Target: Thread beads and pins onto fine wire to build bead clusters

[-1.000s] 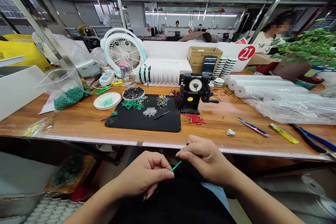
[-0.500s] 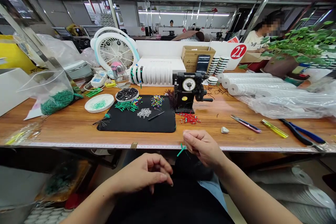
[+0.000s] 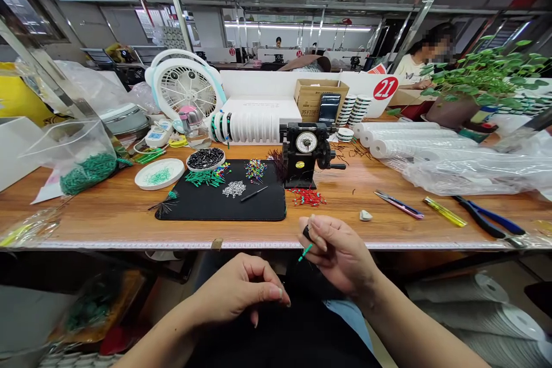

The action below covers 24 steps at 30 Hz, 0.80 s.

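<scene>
Below the table edge, my right hand [image 3: 338, 253] is closed in a pinch on a small green tube piece [image 3: 305, 252] with thin dark strands. My left hand [image 3: 244, 293] sits lower over my lap with its fingers curled together; I cannot see anything in it. On the wooden table [image 3: 121, 213] lies a black mat [image 3: 224, 207] with green pieces [image 3: 202, 177], silver bits [image 3: 234, 188] and coloured beads [image 3: 255, 169]. A black hand-crank machine with a dial [image 3: 307, 152] stands at the mat's right, with red pieces [image 3: 308, 198] in front of it.
A bag of green pieces [image 3: 84, 164], two dishes [image 3: 159, 173] and a fan [image 3: 185, 89] stand at left. Scissors [image 3: 399, 204], a yellow tool [image 3: 444, 211] and pliers [image 3: 489, 219] lie at right, beside white rolls [image 3: 414, 138] and plastic wrap. A person sits behind the partition at the back right.
My left hand let go of the green piece and dropped back to my lap. My right hand kept the piece, lifted it toward the table edge, then lowered it slightly.
</scene>
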{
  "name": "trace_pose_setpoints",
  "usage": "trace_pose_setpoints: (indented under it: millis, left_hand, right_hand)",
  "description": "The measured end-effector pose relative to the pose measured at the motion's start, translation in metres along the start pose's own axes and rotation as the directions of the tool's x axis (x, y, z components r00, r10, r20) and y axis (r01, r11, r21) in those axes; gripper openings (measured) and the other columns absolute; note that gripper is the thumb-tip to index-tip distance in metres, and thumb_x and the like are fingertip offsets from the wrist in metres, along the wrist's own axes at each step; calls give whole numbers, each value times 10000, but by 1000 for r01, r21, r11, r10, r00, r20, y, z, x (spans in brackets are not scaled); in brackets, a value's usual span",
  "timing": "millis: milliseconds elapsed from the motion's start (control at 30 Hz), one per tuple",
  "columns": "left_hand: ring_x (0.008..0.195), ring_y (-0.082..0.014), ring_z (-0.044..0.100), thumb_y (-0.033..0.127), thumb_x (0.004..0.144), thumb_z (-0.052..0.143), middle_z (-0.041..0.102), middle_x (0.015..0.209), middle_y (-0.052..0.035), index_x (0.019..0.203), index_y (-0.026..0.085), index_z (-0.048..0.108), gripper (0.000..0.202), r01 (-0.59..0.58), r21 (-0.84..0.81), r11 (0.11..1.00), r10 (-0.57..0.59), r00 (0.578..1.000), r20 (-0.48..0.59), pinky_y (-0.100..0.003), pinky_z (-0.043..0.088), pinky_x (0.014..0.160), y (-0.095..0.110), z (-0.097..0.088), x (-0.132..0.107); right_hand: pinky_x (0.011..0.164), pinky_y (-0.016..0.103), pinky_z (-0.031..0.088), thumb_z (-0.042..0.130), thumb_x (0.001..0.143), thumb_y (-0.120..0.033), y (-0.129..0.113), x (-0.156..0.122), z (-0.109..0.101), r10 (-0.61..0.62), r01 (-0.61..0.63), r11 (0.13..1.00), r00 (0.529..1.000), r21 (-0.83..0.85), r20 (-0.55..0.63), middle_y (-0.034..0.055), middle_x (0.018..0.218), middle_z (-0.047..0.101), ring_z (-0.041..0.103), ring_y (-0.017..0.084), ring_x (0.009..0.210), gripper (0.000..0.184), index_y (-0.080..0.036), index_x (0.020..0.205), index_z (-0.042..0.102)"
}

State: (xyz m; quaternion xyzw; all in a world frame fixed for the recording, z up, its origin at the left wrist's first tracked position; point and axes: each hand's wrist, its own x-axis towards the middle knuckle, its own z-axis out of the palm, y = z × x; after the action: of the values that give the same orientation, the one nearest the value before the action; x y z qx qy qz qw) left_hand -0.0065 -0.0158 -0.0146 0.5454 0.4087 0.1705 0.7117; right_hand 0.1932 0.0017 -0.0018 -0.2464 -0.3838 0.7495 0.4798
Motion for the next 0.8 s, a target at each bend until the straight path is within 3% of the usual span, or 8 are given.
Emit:
trace_pose_setpoints:
  millis: [133,200,267,433,567,667,733,800]
  left_hand:
    - [785,-190,626,277,712,668,708,861,-93,892,130,603,241,-5,-82,997,7,1000,21,-212,474,489,9,4,-1]
    - [733,-181,635,292,719,663,709,770,-78,829,134,582,209,-22,-120,993,23,1000,11,-213,464,490,12,7,-2]
    - [657,-161,632,322,734,647,701,695,-63,718,136,562,206,-32,-113,993,31,999,-6,-207,446,480,12,8,-2]
    - [666,-170,613,311,702,676,703,775,-82,694,116,644,198,-47,-18,999,47,999,8,-229,458,492,5,7,-2]
    - [746,-171,598,263,714,662,691,896,-81,794,127,668,158,-76,-46,996,78,997,30,-237,479,538,3,6,-1]
    - [800,-182,599,261,716,666,678,885,-70,926,145,617,244,-70,-104,992,73,997,18,-214,470,516,5,8,-1]
    - [712,-158,597,302,723,660,669,798,-55,812,134,601,198,-89,-98,991,86,996,-38,-194,444,468,7,9,-2]
    - [620,-134,585,336,734,645,663,720,-45,696,131,573,221,-94,-75,993,90,994,-62,-189,424,445,8,9,-3]
  right_hand:
    - [441,232,182,499,883,-405,3,-1,7,-37,50,919,998,-390,41,-48,512,306,234,72,466,449,-158,523,394]
    - [491,241,236,491,889,-399,6,-2,10,-40,85,832,995,-548,94,-31,522,362,305,84,508,453,-154,515,417]
    - [485,243,234,487,890,-396,8,-3,12,-32,80,861,994,-501,103,-36,508,343,289,84,496,464,-160,502,391]
    - [401,229,106,526,867,-377,5,-5,10,14,-11,997,999,-81,35,-61,515,241,145,65,439,463,-173,513,309]
    - [422,231,149,496,883,-405,2,-4,13,6,9,963,998,-268,55,-57,500,274,195,66,445,463,-165,513,353]
    - [468,231,230,484,884,-422,4,-3,18,30,22,851,996,-524,90,-37,515,369,308,76,480,448,-154,530,423]
    - [490,233,262,494,874,-433,7,-3,19,58,15,802,993,-597,104,-24,538,417,356,84,505,441,-149,539,447]
    - [473,232,244,502,868,-439,12,-4,19,77,-2,834,991,-551,112,-32,515,393,327,77,486,455,-150,525,428]
